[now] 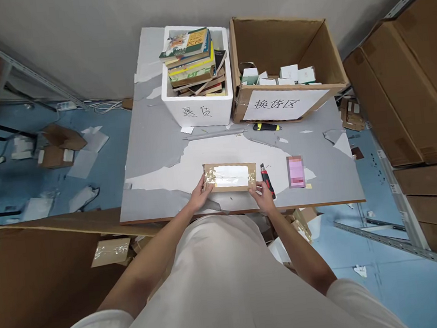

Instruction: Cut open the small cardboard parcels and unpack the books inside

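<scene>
A small cardboard box (231, 176) with a white label and shiny clear tape at its ends is near the front edge of the table (144, 155). My left hand (200, 194) grips its left end. At the lower right corner, my right hand (262, 197) holds it with the thumb on the near side. Just right of the box lies a red and black utility knife (267, 181), close to my right fingers. A pink, blurred rectangular item (295, 172) rests farther right. The underside of the box is hidden.
A white foam box (198, 109) full of books (188, 53) stands at the back, beside an open carton (290, 103) with small white boxes. A yellow and black utility knife (267, 127) lies before them. A large open carton (33, 285) is at lower left; stacked cartons (400, 89) line the right.
</scene>
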The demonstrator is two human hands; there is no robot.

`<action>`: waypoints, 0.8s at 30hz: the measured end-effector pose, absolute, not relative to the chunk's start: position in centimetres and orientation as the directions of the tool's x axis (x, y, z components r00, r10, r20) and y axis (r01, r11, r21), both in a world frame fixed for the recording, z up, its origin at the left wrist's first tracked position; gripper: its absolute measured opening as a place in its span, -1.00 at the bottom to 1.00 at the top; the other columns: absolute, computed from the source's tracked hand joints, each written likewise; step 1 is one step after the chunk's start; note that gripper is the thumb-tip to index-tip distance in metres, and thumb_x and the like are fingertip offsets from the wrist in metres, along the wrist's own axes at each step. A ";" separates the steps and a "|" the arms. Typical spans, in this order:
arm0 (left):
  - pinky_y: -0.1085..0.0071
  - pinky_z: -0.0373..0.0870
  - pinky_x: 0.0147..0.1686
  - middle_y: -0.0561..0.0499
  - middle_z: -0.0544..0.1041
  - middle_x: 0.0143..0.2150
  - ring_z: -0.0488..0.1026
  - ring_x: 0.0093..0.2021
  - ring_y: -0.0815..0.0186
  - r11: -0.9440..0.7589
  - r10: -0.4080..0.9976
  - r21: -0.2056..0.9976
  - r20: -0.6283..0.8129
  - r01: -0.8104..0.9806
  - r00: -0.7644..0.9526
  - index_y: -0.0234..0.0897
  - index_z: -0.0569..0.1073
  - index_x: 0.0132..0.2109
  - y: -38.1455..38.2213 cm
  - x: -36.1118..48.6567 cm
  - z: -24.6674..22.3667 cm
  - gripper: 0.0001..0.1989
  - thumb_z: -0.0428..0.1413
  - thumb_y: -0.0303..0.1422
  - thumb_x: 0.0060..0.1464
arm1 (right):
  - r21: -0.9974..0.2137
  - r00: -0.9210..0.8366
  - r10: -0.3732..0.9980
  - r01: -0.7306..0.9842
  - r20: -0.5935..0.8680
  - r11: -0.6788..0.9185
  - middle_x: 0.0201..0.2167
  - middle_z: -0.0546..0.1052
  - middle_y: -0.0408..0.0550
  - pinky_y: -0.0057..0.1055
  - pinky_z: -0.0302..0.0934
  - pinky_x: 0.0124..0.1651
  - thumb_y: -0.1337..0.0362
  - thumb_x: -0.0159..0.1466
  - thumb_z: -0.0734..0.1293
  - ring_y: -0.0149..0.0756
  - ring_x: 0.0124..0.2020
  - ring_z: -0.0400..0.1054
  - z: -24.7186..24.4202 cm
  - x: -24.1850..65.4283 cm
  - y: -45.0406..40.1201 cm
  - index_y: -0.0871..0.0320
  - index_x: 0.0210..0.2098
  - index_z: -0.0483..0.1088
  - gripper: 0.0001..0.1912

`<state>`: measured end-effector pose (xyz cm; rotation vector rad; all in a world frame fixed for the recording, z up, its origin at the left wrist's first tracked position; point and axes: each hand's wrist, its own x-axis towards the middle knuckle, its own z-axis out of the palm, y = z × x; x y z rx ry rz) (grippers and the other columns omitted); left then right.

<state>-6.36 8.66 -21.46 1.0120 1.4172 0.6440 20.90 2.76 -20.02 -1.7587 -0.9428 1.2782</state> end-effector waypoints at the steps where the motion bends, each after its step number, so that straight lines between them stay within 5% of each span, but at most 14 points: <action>1: 0.22 -0.01 0.31 -0.08 0.22 0.33 0.13 0.33 0.12 0.463 0.863 0.864 -0.491 0.199 0.123 -0.14 0.17 0.31 8.4 -6.5 -21.7 -0.20 0.23 -0.11 -0.04 | -0.887 0.216 0.884 0.118 -0.415 -0.446 0.01 0.43 0.07 -0.09 0.35 0.04 -0.02 0.02 0.43 -0.14 0.03 0.36 -20.4 21.1 2.7 0.07 -0.15 0.27 -0.49; 5: 0.12 0.09 0.26 -0.15 0.29 0.28 0.19 0.29 0.06 0.437 0.859 0.879 -0.471 0.193 0.199 -0.19 0.16 0.30 8.0 -7.2 -22.5 -0.04 0.35 -0.21 -0.26 | -0.882 0.151 0.889 0.136 -0.432 -0.452 0.08 0.37 0.06 -0.06 0.31 0.07 0.11 -0.07 0.49 -0.14 0.06 0.33 -21.8 22.2 3.1 0.04 -0.07 0.22 -0.38; 7: 0.07 0.16 0.21 -0.16 0.40 0.19 0.26 0.24 0.03 0.428 0.860 0.872 -0.474 0.237 0.190 -0.22 0.25 0.24 8.0 -7.2 -23.1 -0.11 0.35 -0.24 -0.29 | -0.868 0.115 0.887 0.184 -0.447 -0.461 0.10 0.36 0.06 -0.04 0.27 0.09 0.18 -0.10 0.50 -0.13 0.08 0.33 -22.4 22.6 3.5 0.02 -0.03 0.20 -0.32; 17: 0.20 0.34 0.04 -0.11 0.49 -0.03 0.40 0.02 0.09 0.375 0.890 0.861 -0.438 0.345 0.127 -0.22 0.47 0.00 8.3 -8.5 -23.3 -0.50 0.18 -0.09 -0.08 | -0.869 0.086 0.907 0.264 -0.411 -0.419 -0.02 0.45 0.08 -0.20 0.32 -0.03 0.00 0.10 0.35 -0.21 -0.10 0.40 -22.4 22.1 4.6 0.10 0.02 0.22 -0.44; 24: 0.22 0.36 -0.06 -0.13 0.49 -0.17 0.43 -0.18 0.16 0.268 0.887 0.759 -0.435 0.594 0.156 -0.33 0.50 -0.02 10.4 -8.5 -24.0 -0.47 -0.05 0.00 0.11 | -0.676 0.214 0.844 0.518 -0.492 -0.524 -0.16 0.53 0.10 -0.28 0.29 -0.10 -0.14 0.27 0.09 -0.18 -0.15 0.41 -21.7 20.9 6.0 0.19 0.05 0.33 -0.39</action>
